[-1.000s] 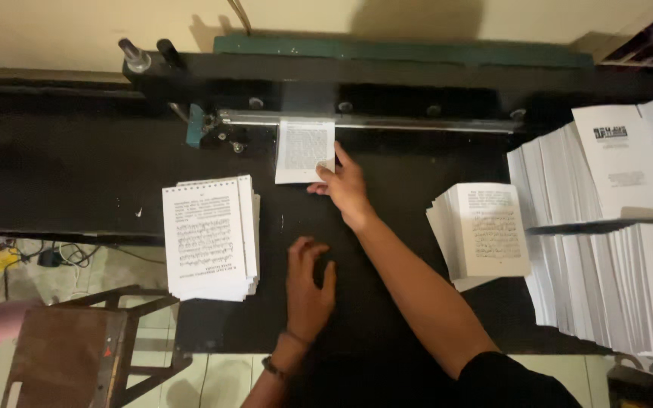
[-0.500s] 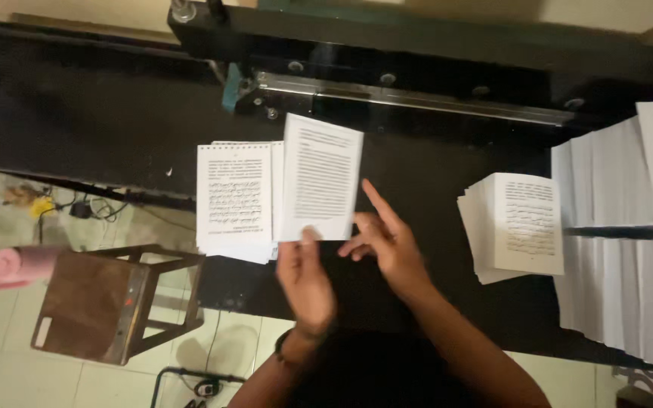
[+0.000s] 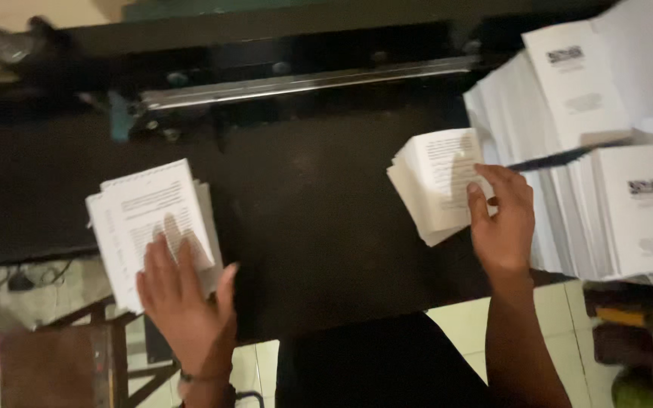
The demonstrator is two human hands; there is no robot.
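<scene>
My left hand [image 3: 183,302] lies flat, fingers spread, on top of a stack of printed white sheets [image 3: 145,204] at the left of the black table [image 3: 304,196]. My right hand [image 3: 502,219] rests on the near right edge of a smaller stack of printed pages [image 3: 436,181], thumb and fingers on its top sheet; whether it pinches a sheet is blurred. A long metal bar of the punching machine [image 3: 304,79] runs across the back of the table, with nothing under it.
Tall piles of white booklets [image 3: 614,151] crowd the right side of the table. A wooden stool [image 3: 54,363] stands on the tiled floor at lower left, with cables [image 3: 17,279] beside it. The table's near edge is just in front of my body.
My left hand carried the printed sheet leftwards and laid it on the left stack. My right hand moved right to the smaller stack. The camera view swung right.
</scene>
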